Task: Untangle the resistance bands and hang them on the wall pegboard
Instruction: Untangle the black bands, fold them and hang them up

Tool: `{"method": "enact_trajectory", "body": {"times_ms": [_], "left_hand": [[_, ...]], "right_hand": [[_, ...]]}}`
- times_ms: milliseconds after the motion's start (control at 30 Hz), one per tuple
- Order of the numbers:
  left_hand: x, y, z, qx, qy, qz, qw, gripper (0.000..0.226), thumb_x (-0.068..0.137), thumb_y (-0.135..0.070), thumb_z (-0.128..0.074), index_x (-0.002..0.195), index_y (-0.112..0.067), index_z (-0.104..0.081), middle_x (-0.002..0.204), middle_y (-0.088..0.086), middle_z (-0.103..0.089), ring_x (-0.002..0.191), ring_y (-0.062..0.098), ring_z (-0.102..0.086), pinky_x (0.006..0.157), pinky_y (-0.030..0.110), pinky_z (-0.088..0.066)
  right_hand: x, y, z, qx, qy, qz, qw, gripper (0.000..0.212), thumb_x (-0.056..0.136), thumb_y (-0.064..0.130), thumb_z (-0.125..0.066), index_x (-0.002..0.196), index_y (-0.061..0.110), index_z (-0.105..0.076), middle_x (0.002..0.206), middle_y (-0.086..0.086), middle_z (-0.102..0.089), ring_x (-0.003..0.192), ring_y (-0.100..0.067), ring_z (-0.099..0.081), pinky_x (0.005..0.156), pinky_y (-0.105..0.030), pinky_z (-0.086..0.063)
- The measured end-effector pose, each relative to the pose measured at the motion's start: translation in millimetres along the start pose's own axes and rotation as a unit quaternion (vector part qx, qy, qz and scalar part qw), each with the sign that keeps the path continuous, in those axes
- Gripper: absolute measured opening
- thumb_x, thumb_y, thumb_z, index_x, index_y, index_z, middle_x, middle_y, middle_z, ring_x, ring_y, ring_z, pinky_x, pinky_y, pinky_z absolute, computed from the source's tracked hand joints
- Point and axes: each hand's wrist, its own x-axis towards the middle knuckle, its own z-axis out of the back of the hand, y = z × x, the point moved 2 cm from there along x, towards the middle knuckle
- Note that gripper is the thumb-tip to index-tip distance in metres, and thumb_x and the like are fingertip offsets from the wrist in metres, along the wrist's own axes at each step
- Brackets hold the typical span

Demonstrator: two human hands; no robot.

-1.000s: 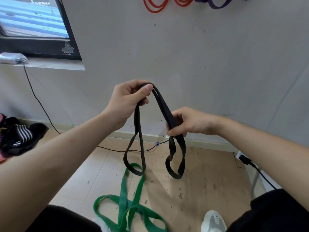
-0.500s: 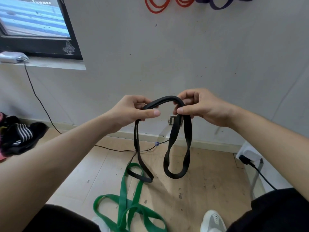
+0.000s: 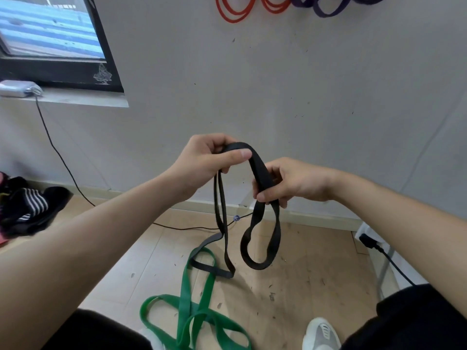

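The black band (image 3: 260,170) hangs in mid-air between both hands, in front of the wall (image 3: 278,84) and above the floor (image 3: 303,274). The left hand (image 3: 202,162) holds its top bend, fingers (image 3: 214,145) curled over it and thumb laid across. The right hand (image 3: 295,180) pinches two strands together lower down, so one closed loop dangles beneath it. A second, longer run drops from the left hand, and its end looks to lie across the green band (image 3: 194,299) on the floor.

By my reading, this is the untangling step, with the black band's twists not all worked out. The next move calls for lifting the low end clear of the green band, opening the loop flat, then raising it to the pegs.

Red bands (image 3: 235,11) and purple bands (image 3: 328,8) already hang at the top edge; the pegboard itself is out of view. The space above the hands is open wall. A cable (image 3: 58,152) runs down from the window sill (image 3: 75,99) and along the floor under the band, a plug (image 3: 369,242) sits low right, and a pile of clothes (image 3: 27,205) lies well to the left.
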Motion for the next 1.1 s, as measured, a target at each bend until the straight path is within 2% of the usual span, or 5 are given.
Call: {"method": "enact_trajectory", "body": {"times_ms": [300, 500, 667, 967, 1100], "left_hand": [[3, 9, 25, -0.048, -0.091, 0.022, 0.994, 0.01, 0.091, -0.022, -0.073, 0.086, -0.013, -0.073, 0.063, -0.005, -0.05, 0.061, 0.013, -0.047, 0.062, 0.019, -0.041], [1, 19, 35, -0.034, -0.036, 0.066, 0.997, 0.028, 0.074, -0.039, -0.078, 0.08, -0.014, -0.068, 0.068, 0.0, -0.053, 0.064, 0.016, -0.051, 0.066, 0.024, -0.044], [-1, 16, 21, -0.006, 0.061, 0.062, 0.996, 0.046, 0.066, -0.04, -0.083, 0.1, -0.013, -0.071, 0.07, -0.007, -0.064, 0.068, 0.008, -0.058, 0.069, 0.023, -0.048], [-5, 3, 0, 0.029, 0.117, -0.007, 0.993, 0.036, 0.073, -0.017, -0.083, 0.108, -0.011, -0.076, 0.099, 0.003, -0.079, 0.091, 0.011, -0.073, 0.084, 0.021, -0.053], [-3, 2, 1, 0.091, 0.084, -0.039, 0.992, 0.018, 0.084, -0.014, -0.08, 0.102, -0.012, -0.079, 0.085, 0.0, -0.076, 0.07, 0.006, -0.063, 0.07, 0.023, -0.051]], "right_hand": [[-4, -8, 24, 0.093, -0.035, -0.005, 0.995, 0.048, 0.081, 0.028, -0.079, 0.106, -0.009, -0.062, 0.106, -0.041, -0.06, 0.08, -0.026, -0.066, 0.058, -0.026, -0.052], [-11, -3, 31, 0.145, -0.087, 0.046, 0.985, 0.042, 0.082, 0.033, -0.074, 0.1, -0.005, -0.069, 0.093, -0.027, -0.061, 0.067, -0.021, -0.062, 0.06, -0.025, -0.049], [-9, 5, 18, 0.173, -0.097, 0.063, 0.978, 0.031, 0.08, 0.023, -0.073, 0.097, -0.002, -0.068, 0.082, -0.02, -0.065, 0.063, -0.026, -0.063, 0.065, -0.032, -0.052], [0, 5, 6, 0.182, -0.086, 0.07, 0.977, 0.029, 0.074, 0.029, -0.081, 0.085, 0.009, -0.063, 0.076, -0.021, -0.065, 0.058, -0.023, -0.064, 0.07, -0.04, -0.043], [-2, 4, 1, 0.165, -0.042, 0.054, 0.984, 0.03, 0.081, 0.026, -0.076, 0.1, 0.008, -0.062, 0.102, -0.018, -0.073, 0.082, -0.027, -0.072, 0.09, -0.054, -0.045]]}}
